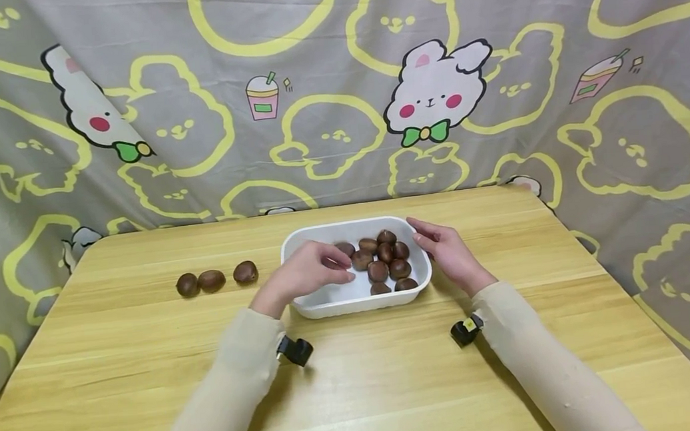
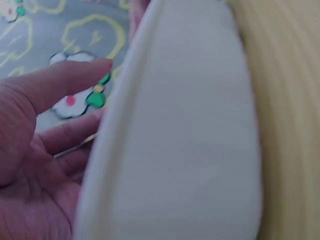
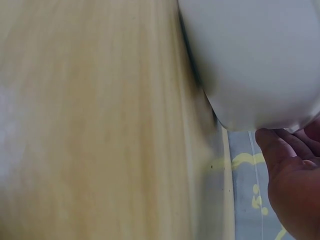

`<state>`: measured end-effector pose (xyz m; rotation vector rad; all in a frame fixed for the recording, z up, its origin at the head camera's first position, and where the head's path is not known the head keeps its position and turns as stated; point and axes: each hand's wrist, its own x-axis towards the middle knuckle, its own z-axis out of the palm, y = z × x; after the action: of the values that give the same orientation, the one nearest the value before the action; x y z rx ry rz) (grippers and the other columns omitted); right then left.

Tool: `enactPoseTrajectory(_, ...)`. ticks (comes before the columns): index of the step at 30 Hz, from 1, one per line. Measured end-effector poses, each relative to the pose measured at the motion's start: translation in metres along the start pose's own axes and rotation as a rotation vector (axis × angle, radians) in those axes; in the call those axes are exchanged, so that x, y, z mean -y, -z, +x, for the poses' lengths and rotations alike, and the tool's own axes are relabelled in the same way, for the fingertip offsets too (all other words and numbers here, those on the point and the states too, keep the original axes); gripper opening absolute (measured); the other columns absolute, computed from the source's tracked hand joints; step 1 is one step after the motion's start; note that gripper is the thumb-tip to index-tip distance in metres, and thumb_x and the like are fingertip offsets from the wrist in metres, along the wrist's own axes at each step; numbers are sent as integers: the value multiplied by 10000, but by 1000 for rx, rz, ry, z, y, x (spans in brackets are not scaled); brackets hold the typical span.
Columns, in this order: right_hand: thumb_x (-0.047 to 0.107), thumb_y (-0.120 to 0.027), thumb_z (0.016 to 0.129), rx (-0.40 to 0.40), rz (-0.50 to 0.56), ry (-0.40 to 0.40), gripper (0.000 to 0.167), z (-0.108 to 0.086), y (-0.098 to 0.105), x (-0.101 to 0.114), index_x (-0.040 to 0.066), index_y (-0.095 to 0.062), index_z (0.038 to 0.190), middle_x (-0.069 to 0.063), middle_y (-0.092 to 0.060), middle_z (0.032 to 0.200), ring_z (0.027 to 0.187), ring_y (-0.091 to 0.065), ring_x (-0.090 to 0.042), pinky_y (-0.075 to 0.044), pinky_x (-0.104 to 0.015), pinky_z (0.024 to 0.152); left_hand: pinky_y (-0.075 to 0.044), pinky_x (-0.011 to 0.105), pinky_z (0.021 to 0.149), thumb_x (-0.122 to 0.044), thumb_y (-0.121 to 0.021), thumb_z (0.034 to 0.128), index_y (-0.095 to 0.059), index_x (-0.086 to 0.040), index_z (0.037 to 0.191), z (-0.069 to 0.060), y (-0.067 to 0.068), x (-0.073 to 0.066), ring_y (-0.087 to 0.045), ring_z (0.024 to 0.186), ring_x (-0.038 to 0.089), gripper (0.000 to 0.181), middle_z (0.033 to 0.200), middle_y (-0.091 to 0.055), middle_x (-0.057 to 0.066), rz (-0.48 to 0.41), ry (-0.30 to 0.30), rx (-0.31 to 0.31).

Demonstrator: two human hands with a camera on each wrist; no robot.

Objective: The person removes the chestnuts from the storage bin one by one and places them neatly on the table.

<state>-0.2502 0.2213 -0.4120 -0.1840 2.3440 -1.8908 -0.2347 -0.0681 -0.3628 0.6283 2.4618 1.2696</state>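
A white tray (image 1: 327, 307) holding several brown chestnuts (image 1: 377, 271) stands on the table. My left hand (image 1: 309, 271) reaches over the tray's left part, fingers slightly bent beside the chestnuts; in the left wrist view the tray's side (image 2: 185, 125) hides part of the hand (image 2: 45, 135), and nothing shows between thumb and fingers. At the tray's right end my right hand (image 1: 452, 255) touches the rim with thumb and fingers. The right wrist view shows those fingers (image 3: 272, 142) against the outside of the tray (image 3: 260, 65).
Three chestnuts lie in a row on the wooden table (image 1: 363, 388) left of the tray, one of them (image 1: 245, 272) a little apart from the other two (image 1: 211, 281). A patterned curtain (image 1: 327, 136) hangs behind the table and along its sides.
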Motion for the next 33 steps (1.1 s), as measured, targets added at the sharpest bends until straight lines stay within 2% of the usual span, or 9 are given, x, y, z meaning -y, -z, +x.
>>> enactPoseTrajectory(8, 123, -471, 1049, 7, 2, 0, 451, 1, 1, 2, 28, -400, 1485, -147, -373, 1518, 1361, -382, -267, -371, -390, 1053, -486, 273, 682, -233, -854, 759, -741, -73, 768, 17, -32, -11, -595, 702, 139, 196, 714, -657, -26, 111, 133, -2)
enactPoseTrajectory(13, 120, -475, 1048, 10, 3, 3, 451, 2, 0, 3, 23, -402, 1482, -145, -371, 1520, 1366, -373, -263, -365, -382, 1058, -446, 252, 591, -271, -872, 737, -691, -87, 602, 22, -44, -13, -524, 571, 110, 292, 519, -563, -59, 173, 154, -8)
enactPoseTrajectory(15, 119, -474, 1048, 10, 6, 4, 448, 2, 0, 3, 23, -405, 1481, -143, -375, 1519, 1367, -372, -258, -361, -381, 1061, -442, 270, 568, -287, -877, 731, -681, -59, 581, 24, -47, -14, -499, 552, 124, 336, 505, -540, -36, 206, 154, -12)
enactPoseTrajectory(20, 116, -466, 1050, 7, 7, 6, 447, 1, 1, 4, 24, -400, 1483, -145, -374, 1518, 1372, -365, -256, -349, -381, 1069, -500, 316, 683, -365, -883, 722, -726, 13, 796, 31, -53, -16, -570, 676, 164, 416, 692, -605, 81, 334, 101, -4)
enactPoseTrajectory(22, 119, -467, 1050, 4, 4, 3, 448, 0, 1, 4, 28, -401, 1484, -143, -377, 1517, 1373, -364, -252, -347, -382, 1071, -511, 309, 702, -362, -879, 732, -741, -6, 801, 32, -55, -17, -602, 691, 164, 388, 707, -642, 78, 352, 104, 1)
enactPoseTrajectory(24, 123, -470, 1051, 2, 5, -2, 448, 0, 1, 4, 33, -403, 1484, -137, -379, 1517, 1375, -360, -243, -340, -382, 1076, -508, 294, 654, -337, -875, 744, -738, -39, 693, 33, -57, -18, -591, 624, 149, 333, 619, -635, 26, 336, 139, 6)
enactPoseTrajectory(27, 125, -473, 1051, -1, 12, -8, 447, 0, 1, 3, 35, -406, 1483, -136, -383, 1515, 1375, -358, -236, -331, -384, 1081, -493, 260, 628, -314, -865, 759, -728, -116, 579, 34, -58, -16, -575, 584, 110, 300, 546, -615, -29, 343, 131, 16)
enactPoseTrajectory(30, 120, -474, 1049, -7, 15, -12, 446, 0, 1, 2, 32, -409, 1482, -141, -388, 1512, 1372, -363, -241, -337, -381, 1078, -496, 261, 661, -314, -863, 763, -733, -131, 604, 34, -59, -14, -573, 616, 99, 275, 574, -611, -31, 349, 110, 25)
enactPoseTrajectory(33, 95, -473, 1046, -9, 35, -11, 450, -1, 0, 1, 11, -397, 1481, -171, -386, 1507, 1368, -370, -269, -354, -373, 1067, -504, 275, 714, -260, -870, 758, -730, -124, 677, 34, -59, -12, -589, 684, 119, 211, 669, -632, -31, 297, 145, 12)
